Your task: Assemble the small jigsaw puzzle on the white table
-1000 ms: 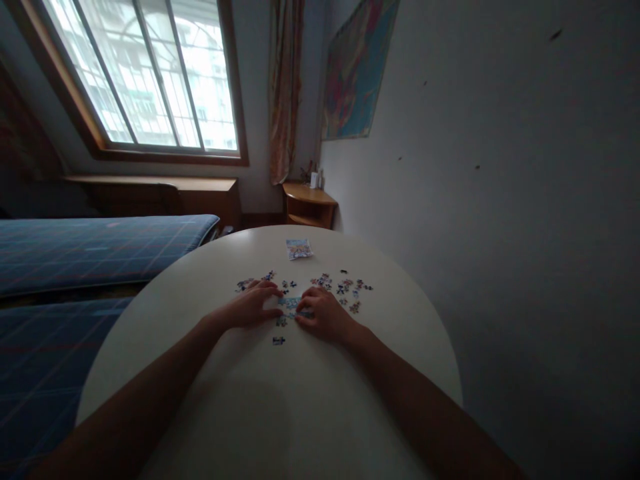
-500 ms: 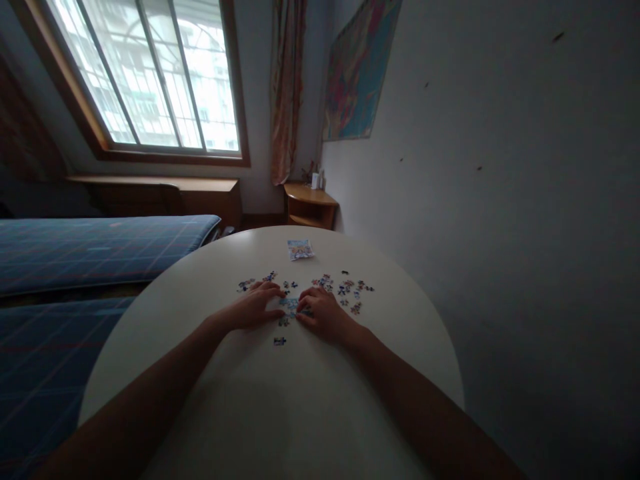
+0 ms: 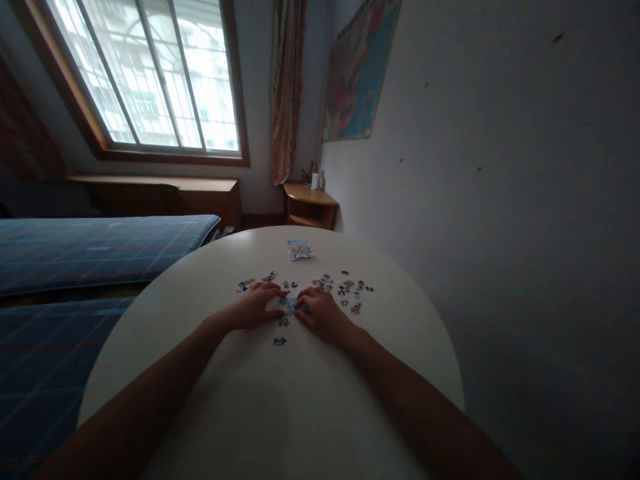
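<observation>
A small patch of joined light-blue jigsaw pieces (image 3: 290, 305) lies flat on the white table between my hands. My left hand (image 3: 253, 307) rests at its left side, thumb and fingers apart, with the fingertips at the patch's edge. On the other side, my right hand (image 3: 324, 313) has its fingers bent and thumb drawn in on a jigsaw piece at the patch's right end, mostly hidden under the fingers. Just below the patch lies a loose jigsaw piece (image 3: 284, 321). Closer to me is a dark jigsaw piece (image 3: 279, 341).
Several loose pieces (image 3: 346, 288) are scattered beyond my right hand, and more pieces (image 3: 245, 285) lie beyond my left. A small picture packet (image 3: 300, 250) sits near the far edge of the round table (image 3: 400, 373). A plaid bed (image 3: 100, 250) stands to the left.
My right thumb and fingertips have shifted slightly left over the joined pieces, covering more of their right end. My left hand stays where it was.
</observation>
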Available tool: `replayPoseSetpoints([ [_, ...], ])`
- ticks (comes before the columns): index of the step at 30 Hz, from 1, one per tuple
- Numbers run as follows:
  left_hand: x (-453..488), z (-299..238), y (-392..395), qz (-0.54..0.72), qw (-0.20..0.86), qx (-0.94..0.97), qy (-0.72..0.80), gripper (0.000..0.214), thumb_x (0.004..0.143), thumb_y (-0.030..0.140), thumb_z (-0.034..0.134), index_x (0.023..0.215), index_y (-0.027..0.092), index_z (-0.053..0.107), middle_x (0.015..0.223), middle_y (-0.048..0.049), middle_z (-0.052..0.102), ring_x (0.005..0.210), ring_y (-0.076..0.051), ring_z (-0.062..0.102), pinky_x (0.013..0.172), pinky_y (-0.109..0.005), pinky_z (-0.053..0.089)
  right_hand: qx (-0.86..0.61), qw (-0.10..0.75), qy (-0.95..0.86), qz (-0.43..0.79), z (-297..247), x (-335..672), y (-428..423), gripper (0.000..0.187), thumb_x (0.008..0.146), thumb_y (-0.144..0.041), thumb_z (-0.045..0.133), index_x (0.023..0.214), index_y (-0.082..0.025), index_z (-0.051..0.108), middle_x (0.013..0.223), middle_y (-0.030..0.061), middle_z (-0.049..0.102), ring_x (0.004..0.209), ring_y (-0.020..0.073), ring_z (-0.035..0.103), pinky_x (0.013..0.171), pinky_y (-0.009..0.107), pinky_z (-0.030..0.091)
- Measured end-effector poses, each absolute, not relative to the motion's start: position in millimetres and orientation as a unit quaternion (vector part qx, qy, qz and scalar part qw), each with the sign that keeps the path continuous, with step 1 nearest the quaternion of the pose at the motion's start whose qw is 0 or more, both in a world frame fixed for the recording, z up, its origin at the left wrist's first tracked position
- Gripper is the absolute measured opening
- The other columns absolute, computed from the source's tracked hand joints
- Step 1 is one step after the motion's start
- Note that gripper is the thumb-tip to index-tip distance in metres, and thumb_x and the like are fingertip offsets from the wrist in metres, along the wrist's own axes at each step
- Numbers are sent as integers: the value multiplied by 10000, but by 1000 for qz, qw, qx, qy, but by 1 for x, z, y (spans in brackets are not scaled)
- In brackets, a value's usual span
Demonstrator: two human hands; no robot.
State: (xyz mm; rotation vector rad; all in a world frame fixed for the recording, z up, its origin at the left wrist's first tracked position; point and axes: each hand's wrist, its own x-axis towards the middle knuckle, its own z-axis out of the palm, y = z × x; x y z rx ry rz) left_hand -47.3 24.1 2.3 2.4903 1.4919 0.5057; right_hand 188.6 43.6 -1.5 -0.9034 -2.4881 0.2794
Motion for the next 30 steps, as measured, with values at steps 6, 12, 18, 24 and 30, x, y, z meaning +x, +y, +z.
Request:
replayPoseSetpoints([
  [6,-46,2,25,183,97,845,493,420,892,505,563,1184,213,640,1282,-109,611,1260,-295,495,1101,-457,350,-327,245,-907,98,-2,191,46,142,879,-274,674,979,-174,684,1115,90,664,1117,223,561,1050,414,356],
  [12,-44,0,26,201,94,852,475,377,886,480,585,1163,235,661,1251,-93,621,1212,-275,523,1097,-449,358,-335,255,-902,95,-1,188,42,140,834,-261,714,951,-185,697,1106,85,661,1103,225,562,1042,417,358],
  [18,-41,1,26,199,92,859,463,339,894,431,583,1157,239,674,1221,-85,622,1185,-256,534,1083,-426,375,-343,253,-899,96,1,182,39,107,830,-240,700,920,-181,700,1075,77,667,1071,220,570,1015,398,375],
  [24,-37,6,23,201,82,866,451,278,900,393,574,1102,246,695,1179,-71,659,1144,-243,563,1060,-412,396,-351,252,-897,92,-2,181,40,134,833,-229,677,956,-175,692,1068,80,669,1064,208,575,1003,381,379],
  [30,-32,9,22,200,70,869,447,235,911,338,554,1065,249,707,1121,-59,696,1109,-239,582,1023,-397,425,-350,253,-897,97,-2,180,41,123,828,-225,678,940,-178,694,1061,77,677,1054,211,589,988,375,388],
])
